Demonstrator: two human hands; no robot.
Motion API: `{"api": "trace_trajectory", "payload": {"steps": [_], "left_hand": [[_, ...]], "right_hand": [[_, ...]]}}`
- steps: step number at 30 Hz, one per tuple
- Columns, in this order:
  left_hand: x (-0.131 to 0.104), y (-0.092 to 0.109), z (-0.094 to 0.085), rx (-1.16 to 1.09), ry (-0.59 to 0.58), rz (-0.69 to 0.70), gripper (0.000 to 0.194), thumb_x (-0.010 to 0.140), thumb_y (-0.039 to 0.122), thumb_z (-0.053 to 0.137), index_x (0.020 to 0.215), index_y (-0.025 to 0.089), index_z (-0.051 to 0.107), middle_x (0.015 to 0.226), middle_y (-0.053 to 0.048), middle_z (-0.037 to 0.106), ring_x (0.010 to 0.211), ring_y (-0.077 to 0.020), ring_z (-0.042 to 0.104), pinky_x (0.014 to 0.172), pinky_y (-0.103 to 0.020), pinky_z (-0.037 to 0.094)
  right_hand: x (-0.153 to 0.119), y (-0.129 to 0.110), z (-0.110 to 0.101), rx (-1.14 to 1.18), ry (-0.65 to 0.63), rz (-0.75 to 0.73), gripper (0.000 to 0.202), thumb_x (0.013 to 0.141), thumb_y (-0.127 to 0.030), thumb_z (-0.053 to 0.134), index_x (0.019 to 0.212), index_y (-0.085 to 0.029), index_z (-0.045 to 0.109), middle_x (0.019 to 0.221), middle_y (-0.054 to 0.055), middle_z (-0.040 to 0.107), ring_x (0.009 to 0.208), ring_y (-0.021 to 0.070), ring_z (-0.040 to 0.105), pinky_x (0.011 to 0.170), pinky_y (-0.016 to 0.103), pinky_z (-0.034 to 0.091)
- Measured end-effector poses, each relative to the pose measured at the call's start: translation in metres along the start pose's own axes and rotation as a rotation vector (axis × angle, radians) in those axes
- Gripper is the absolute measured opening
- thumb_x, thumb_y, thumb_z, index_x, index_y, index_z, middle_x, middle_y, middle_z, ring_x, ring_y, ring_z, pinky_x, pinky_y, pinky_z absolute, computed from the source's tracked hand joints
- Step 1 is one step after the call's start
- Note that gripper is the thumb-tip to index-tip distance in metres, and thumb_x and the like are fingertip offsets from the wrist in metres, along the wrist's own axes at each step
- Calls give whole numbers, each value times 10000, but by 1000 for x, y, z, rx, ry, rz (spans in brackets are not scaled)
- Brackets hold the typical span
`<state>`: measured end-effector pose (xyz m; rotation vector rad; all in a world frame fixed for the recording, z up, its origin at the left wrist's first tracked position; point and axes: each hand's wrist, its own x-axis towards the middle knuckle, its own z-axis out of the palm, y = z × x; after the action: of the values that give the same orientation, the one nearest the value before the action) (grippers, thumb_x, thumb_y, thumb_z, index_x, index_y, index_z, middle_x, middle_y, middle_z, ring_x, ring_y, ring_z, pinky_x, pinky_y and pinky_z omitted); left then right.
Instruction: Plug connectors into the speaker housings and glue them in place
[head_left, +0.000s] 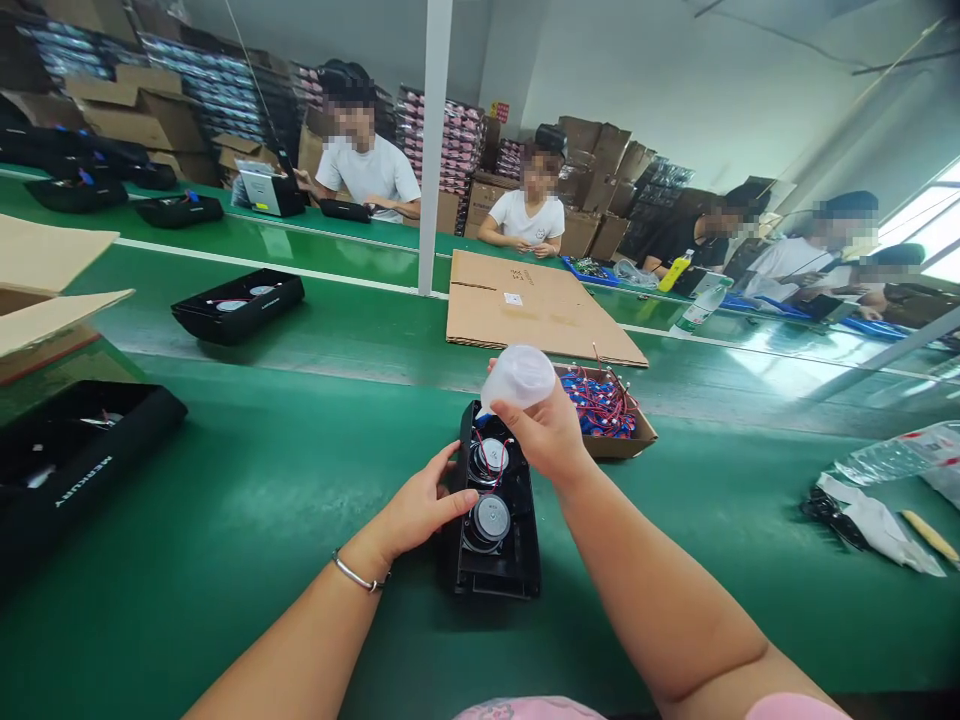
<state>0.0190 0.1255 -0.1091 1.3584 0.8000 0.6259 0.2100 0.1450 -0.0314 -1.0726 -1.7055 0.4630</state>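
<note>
A black speaker housing (525,545) lies lengthwise in front of me, its inside facing up. Two round silver-backed speaker drivers (492,517) with red and black wires sit in it. My left hand (424,505) is wrapped around the housing's left side, thumb over the rim. My right hand (551,430) grips a translucent white squeeze bottle (519,376), tilted with its nozzle down over the far end of the housing. What lies right under the nozzle is partly hidden by the bottle and my fingers.
Behind my right hand stands a cardboard box (619,448) of blue parts with red wires. A flat carton (525,300) lies beyond. More black housings (238,305) are at left, near an open carton (52,310). Plastic bottles (904,455) lie right. Several co-workers (367,165) sit opposite.
</note>
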Motion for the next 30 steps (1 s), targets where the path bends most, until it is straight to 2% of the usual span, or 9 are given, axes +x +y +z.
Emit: {"api": "trace_trajectory", "payload": {"steps": [7,15,20,25,30], "left_hand": [[0,-1,-1,25,12,3,906,766,552,648,1470,191,206,1371,-141,450,665,-124,550,481,-235,406],[1,-2,-1,51,16,5,903,764,561,643,1471,200,212,1362,-121,460,687,-136,561,498,-249,409],[1,-3,-1,35,20,4,904,764,562,643,1470,200,212,1362,-120,462,697,-138,570,490,-243,399],[2,-4,-1,35,13,5,903,764,551,651,1472,202,213,1367,-122,465,715,-150,581,497,-244,412],[1,-2,-1,40,29,1,908,761,562,643,1471,194,213,1367,-132,464,678,-135,572,475,-236,415]], "right_hand": [[3,10,10,3,38,-96,437,853,-435,645,1210,-223,511,1201,102,592,1109,253,556,992,437,434],[2,2,9,-42,17,-129,354,864,-419,637,1151,-228,556,1104,76,633,1057,241,584,952,405,461],[4,5,10,-90,69,-161,411,846,-449,653,1173,-225,543,1129,80,634,1033,242,599,915,390,488],[4,2,9,-142,53,-178,330,868,-420,628,1127,-223,573,1081,65,653,1000,227,611,855,348,514],[4,2,10,-192,88,-196,384,854,-434,641,1165,-225,554,1077,68,655,968,231,622,843,353,519]]}}
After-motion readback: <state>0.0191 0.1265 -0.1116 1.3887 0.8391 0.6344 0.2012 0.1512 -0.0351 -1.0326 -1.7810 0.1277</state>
